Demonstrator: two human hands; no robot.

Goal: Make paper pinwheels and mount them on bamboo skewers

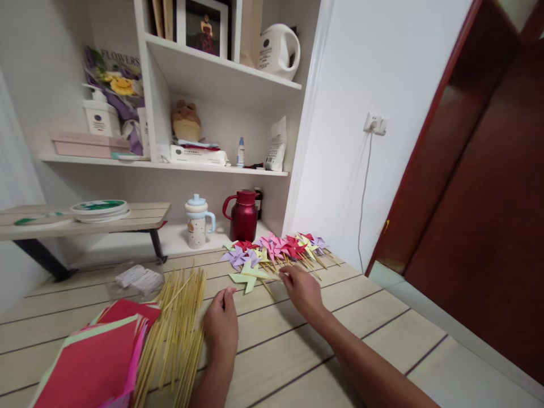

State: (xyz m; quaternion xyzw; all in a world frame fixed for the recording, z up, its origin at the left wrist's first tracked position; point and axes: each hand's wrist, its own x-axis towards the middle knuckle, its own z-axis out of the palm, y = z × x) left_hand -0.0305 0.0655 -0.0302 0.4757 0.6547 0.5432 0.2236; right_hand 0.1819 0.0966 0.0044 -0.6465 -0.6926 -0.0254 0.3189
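My right hand (301,293) is closed, its thumb and fingers pinching the stick end of a pale green paper pinwheel (251,274). The pinwheel's head points left, low over the table beside the other pinwheels. A pile of paper pinwheels (274,245) in pink, red, purple and yellow lies just beyond this hand, with their sticks toward me. My left hand (221,323) rests curled on the table, thumb against the fingers; whatever may be inside is hidden. Thin bamboo sticks (174,328) lie in a loose bundle directly left of it.
Coloured paper sheets (91,362) are stacked at the left front, near a clear bag of white pieces (139,279). A cup (196,222) and a red jug (244,216) stand at the back. A small raised stand (144,212) occupies the left rear.
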